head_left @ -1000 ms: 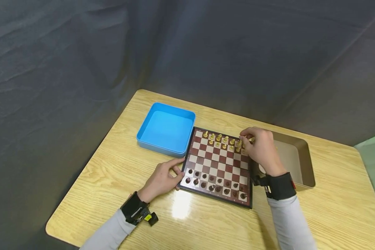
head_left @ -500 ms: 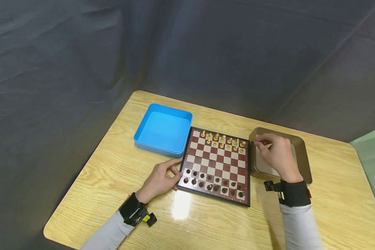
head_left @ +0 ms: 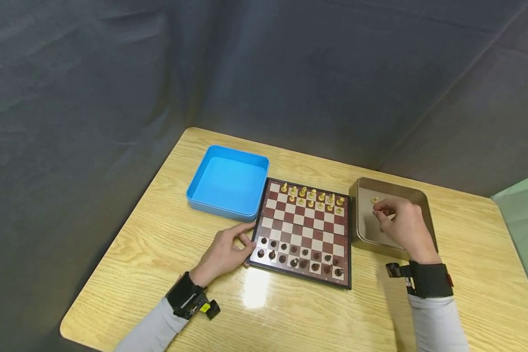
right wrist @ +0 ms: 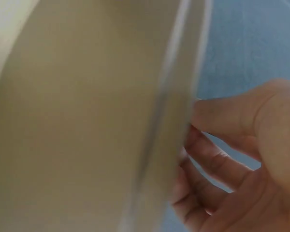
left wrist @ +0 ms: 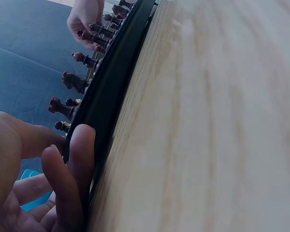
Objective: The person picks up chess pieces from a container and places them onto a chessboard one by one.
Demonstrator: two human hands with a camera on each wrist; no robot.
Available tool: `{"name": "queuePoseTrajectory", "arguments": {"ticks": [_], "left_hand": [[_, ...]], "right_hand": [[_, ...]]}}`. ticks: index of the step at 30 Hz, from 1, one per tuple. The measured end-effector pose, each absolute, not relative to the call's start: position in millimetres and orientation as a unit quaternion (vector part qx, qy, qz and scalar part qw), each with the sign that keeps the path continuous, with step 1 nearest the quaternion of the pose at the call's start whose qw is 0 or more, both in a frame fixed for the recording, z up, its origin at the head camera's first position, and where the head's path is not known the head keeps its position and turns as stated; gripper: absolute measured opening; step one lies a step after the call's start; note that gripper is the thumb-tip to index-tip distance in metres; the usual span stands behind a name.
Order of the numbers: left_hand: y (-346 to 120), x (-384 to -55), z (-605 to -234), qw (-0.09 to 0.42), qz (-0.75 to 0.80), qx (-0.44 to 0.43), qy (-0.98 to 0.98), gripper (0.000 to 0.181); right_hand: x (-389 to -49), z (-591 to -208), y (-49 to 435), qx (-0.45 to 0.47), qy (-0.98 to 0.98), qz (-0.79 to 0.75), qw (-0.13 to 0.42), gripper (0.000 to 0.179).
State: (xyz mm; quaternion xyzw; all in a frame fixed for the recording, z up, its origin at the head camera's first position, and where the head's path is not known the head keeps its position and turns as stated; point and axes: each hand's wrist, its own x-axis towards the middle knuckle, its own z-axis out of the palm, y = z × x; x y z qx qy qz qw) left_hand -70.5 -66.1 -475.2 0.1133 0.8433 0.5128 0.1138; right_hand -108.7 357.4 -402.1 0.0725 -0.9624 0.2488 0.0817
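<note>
A magnetic-looking chessboard (head_left: 301, 227) lies on the table, dark pieces (head_left: 282, 258) along its near side and yellow pieces (head_left: 312, 194) along its far side. My left hand (head_left: 223, 250) grips the board's near-left corner, thumb and fingers at its edge. In the left wrist view the fingers (left wrist: 81, 145) lie against the black side of the board. My right hand (head_left: 404, 225) is inside the gold-brown tin (head_left: 365, 243), thumb and index finger close together. One yellow chess piece (head_left: 375, 200) lies just beyond these fingertips. The tin's wall hides the fingertips in the right wrist view; I cannot tell whether they hold anything.
A blue square tray (head_left: 229, 183) stands left of the board, its corner close to the board's far-left side. The tin is right of the board. A dark curtain (head_left: 290, 88) hangs behind the table's (head_left: 158, 259) far edge.
My right hand has moved right from the board's far-right corner into the tin, uncovering the yellow pieces there. The left hand keeps its hold on the board's corner.
</note>
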Motion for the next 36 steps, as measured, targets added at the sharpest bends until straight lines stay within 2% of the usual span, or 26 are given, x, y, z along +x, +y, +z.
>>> {"name": "queuePoseTrajectory", "arguments": {"ticks": [3, 8, 11, 14, 26, 36], "left_hand": [[-66, -70, -475, 0.121, 0.517, 0.111, 0.84, 0.055], [-67, -69, -474, 0.121, 0.522, 0.107, 0.838, 0.055], [-68, -69, -475, 0.116, 0.521, 0.108, 0.839, 0.055], [-68, -69, -476, 0.114, 0.522, 0.109, 0.838, 0.055], [-67, -72, -476, 0.125, 0.522, 0.116, 0.836, 0.055], [-68, -72, -477, 0.119, 0.52, 0.122, 0.837, 0.055]], "right_hand": [[-107, -405, 366, 0.051, -0.967, 0.246, 0.036, 0.012], [-107, -407, 378, 0.023, -0.968, 0.24, -0.074, 0.022], [-108, -409, 382, 0.019, -0.965, 0.238, -0.11, 0.026], [-109, -412, 387, 0.017, -0.965, 0.232, -0.12, 0.029], [-107, -417, 395, -0.006, -0.971, 0.207, -0.121, 0.016], [-107, -423, 397, -0.009, -0.973, 0.206, -0.106, 0.014]]}}
